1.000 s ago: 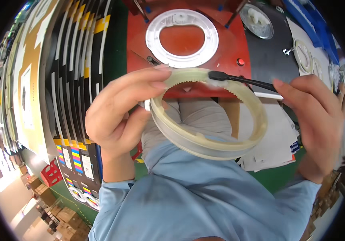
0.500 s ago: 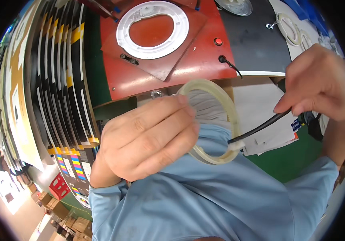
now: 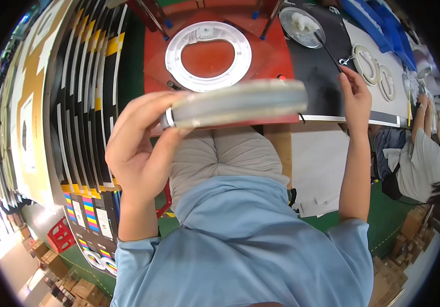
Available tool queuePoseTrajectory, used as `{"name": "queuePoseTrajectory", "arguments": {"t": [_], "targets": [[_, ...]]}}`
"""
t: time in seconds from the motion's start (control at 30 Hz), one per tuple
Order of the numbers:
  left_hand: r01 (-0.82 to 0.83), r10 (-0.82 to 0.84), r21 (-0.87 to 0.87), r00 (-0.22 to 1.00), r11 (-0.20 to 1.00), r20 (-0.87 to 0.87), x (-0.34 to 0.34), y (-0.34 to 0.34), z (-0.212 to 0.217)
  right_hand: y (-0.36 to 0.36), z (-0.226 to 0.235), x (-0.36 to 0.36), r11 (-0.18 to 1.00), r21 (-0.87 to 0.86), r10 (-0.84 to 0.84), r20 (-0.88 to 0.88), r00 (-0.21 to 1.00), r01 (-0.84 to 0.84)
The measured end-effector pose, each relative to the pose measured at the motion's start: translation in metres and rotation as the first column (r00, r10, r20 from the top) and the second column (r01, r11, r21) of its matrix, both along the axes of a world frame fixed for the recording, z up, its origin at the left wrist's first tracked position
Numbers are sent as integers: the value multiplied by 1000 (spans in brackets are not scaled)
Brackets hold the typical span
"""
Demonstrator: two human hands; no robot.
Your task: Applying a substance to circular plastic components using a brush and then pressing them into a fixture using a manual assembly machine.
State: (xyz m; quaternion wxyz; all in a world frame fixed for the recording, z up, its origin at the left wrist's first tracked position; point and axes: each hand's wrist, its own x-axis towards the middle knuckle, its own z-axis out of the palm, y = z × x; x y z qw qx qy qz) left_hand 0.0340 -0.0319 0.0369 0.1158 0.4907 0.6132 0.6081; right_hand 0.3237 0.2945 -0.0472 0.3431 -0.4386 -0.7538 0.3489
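Spreading widest: the worktop (image 3: 261,61), a dull red panel on the left meeting a matte black mat (image 3: 322,82) on the right, with a pale sheet beyond.
Rack at the person's left: tall black boards (image 3: 84,92) standing on edge, striped white and yellow, colour swatches at their feet.
Flat ring on the red panel: a white plastic plate (image 3: 179,61), round, with a wide open centre showing red through it.
Held ring: a cloudy, translucent plastic ring (image 3: 240,102) seen edge-on as a thick pale band — blurred, raised above the near edge of the worktop.
Left hand (image 3: 138,153): fingers curled closed over the ring's left end, thumb beneath it.
Right hand (image 3: 355,97): fingers pinched around a thin black rod (image 3: 327,48), its far tip over a shallow round dish (image 3: 302,23) holding white lumps.
Smallest: pale loops (image 3: 366,64) lying on the sheet — just right of the rod.
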Motion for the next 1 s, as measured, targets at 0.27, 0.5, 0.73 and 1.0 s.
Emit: {"name": "queuePoseTrajectory", "arguments": {"t": [0.27,0.5,0.73,1.0], "targets": [[2,-10,53,987,999,160,-3,3,-4,15,-27,-4,945,326,-40,226,973,-37],[-57,52,16,975,998,218,-1,10,-4,-63,48,-57,892,452,9,-19,1000,1],[-96,114,-61,851,994,512,3,33,-4,-156,104,-134,627,559,583,125,803,-543],[-217,214,-56,823,974,527,-4,63,-14,-153,97,-178,604,572,520,244,818,-555]]}}
